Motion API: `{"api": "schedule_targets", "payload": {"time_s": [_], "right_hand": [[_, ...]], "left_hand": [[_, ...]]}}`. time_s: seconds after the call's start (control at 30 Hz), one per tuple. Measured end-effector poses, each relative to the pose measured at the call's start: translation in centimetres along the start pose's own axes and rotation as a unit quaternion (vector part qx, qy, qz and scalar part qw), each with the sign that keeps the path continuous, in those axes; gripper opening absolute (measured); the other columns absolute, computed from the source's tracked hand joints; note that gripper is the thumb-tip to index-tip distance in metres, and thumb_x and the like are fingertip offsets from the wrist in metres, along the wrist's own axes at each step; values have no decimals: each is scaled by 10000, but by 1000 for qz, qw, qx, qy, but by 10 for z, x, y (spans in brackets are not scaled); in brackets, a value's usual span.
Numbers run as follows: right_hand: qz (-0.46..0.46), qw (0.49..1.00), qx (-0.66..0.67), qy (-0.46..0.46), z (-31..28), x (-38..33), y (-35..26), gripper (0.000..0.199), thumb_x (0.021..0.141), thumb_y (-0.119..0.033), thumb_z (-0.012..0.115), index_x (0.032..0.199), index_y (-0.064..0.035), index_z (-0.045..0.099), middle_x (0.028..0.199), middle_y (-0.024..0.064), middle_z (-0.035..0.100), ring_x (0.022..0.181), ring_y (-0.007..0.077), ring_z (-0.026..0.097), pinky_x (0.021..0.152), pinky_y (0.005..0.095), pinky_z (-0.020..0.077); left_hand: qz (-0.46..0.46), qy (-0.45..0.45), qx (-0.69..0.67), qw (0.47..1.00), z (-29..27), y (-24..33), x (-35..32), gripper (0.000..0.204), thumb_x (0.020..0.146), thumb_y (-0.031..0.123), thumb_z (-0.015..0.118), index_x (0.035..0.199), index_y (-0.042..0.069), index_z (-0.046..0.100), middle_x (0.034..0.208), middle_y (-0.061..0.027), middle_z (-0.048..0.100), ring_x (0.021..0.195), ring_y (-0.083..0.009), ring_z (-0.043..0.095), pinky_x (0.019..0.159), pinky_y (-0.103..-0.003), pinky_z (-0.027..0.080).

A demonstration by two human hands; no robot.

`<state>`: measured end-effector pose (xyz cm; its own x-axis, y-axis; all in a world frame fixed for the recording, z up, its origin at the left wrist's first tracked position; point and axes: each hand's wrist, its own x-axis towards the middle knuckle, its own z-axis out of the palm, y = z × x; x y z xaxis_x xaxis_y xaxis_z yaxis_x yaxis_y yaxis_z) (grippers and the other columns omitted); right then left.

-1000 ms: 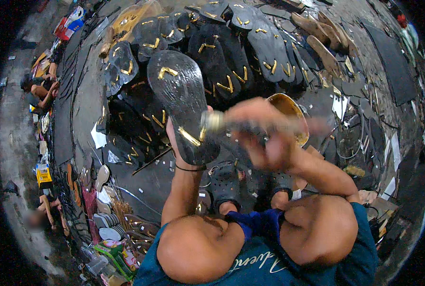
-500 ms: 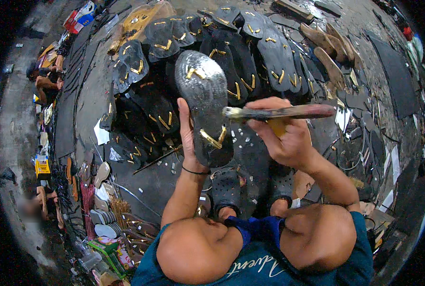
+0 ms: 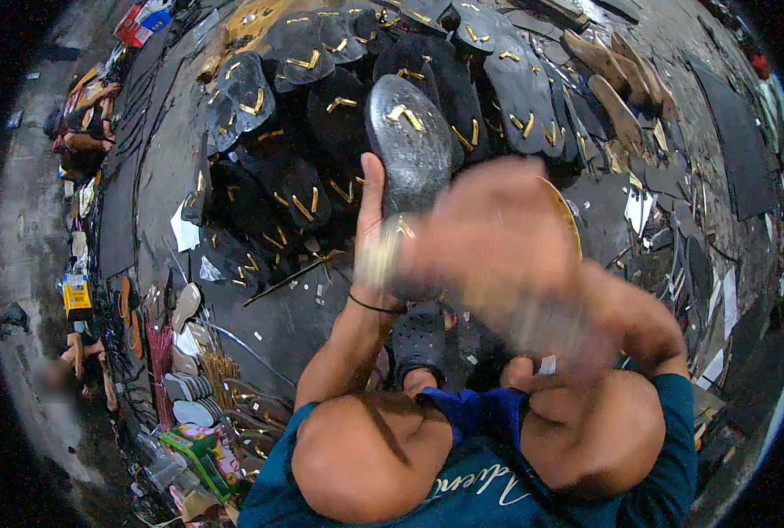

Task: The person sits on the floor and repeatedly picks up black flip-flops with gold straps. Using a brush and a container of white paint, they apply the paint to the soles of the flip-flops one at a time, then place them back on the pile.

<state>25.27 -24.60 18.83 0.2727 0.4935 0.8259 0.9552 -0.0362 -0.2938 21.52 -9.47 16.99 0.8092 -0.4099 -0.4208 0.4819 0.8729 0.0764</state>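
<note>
My left hand (image 3: 376, 231) is wrapped around the lower edge of a dark sandal sole (image 3: 408, 150), thumb up along its left side and fingers behind it. It holds the sole upright and tilted toward me, I judge so that the face with the gold strap tabs is turned up for working. The sole hangs in the air above the floor, in front of my knees, just over the heap of finished pieces.

My right hand (image 3: 498, 251) is a smear of motion just right of the sole's lower end. It seems closed on something, and a pale blurred streak (image 3: 376, 257) crosses to the left wrist, but I cannot tell what it grips or how tightly.

A thin black band (image 3: 370, 305) circles the left wrist. Behind the right hand a curved brown rim (image 3: 568, 216) peeks out, perhaps a bowl.

Beyond that, rows of dark soles with gold straps (image 3: 304, 189) lie fanned out on the floor (image 3: 260, 326), overlapping like tiles, likely so each stays reachable. A few tan soles (image 3: 616, 101) lie at the upper right. At the lower left are stacked pale soles (image 3: 185, 387) and a green box (image 3: 194, 440).
</note>
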Motion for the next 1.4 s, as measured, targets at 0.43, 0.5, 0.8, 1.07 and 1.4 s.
{"api": "schedule_targets", "payload": {"time_s": [0.43, 0.5, 0.8, 1.07, 1.4], "right_hand": [[138, 957, 74, -244, -1, -19, -34, 436, 693, -307, 670, 1113, -198, 710, 1083, -68, 685, 993, 192, 578, 858, 363, 380], [118, 946, 70, -293, -4, -25, -45, 389, 692, -272, 694, 1068, -179, 716, 1014, -48, 685, 970, 208, 576, 880, 364, 380], [460, 851, -59, -247, -18, -82, -29, 196, 906, -91, 615, 1071, 13, 638, 1006, 125, 652, 946, 251, 607, 870, 347, 447], [473, 828, 45, -297, 7, -70, -21, 211, 862, -17, 636, 1067, 32, 630, 984, 123, 665, 943, 237, 623, 880, 344, 460], [526, 823, -178, -114, -52, -110, 14, 261, 952, -190, 600, 1138, -11, 637, 1024, 121, 678, 945, 194, 604, 856, 328, 461]], "left_hand": [[240, 28, 60, 969, -30, 27, -17, 551, 941, 553, 509, 1156, 56, 617, 1014, -104, 700, 826, -201, 692, 711, -343, 588], [341, 3, -7, 940, -40, 37, -44, 510, 971, 487, 485, 1176, 35, 603, 1086, -130, 685, 917, -234, 686, 801, -397, 578], [523, 254, -32, 813, -223, 91, -235, 344, 1005, 277, 448, 1181, 25, 603, 1133, -120, 669, 1004, -267, 660, 912, -435, 528], [536, 303, -51, 786, -381, 221, -286, 306, 995, 293, 467, 1096, 36, 596, 1123, -98, 665, 1032, -249, 630, 936, -412, 485], [209, 435, 711, 511, -286, -45, -277, 874, 834, 380, 735, 1480, 10, 277, 1484, -215, 359, 1372, -388, 342, 1091, -444, 317]]}}
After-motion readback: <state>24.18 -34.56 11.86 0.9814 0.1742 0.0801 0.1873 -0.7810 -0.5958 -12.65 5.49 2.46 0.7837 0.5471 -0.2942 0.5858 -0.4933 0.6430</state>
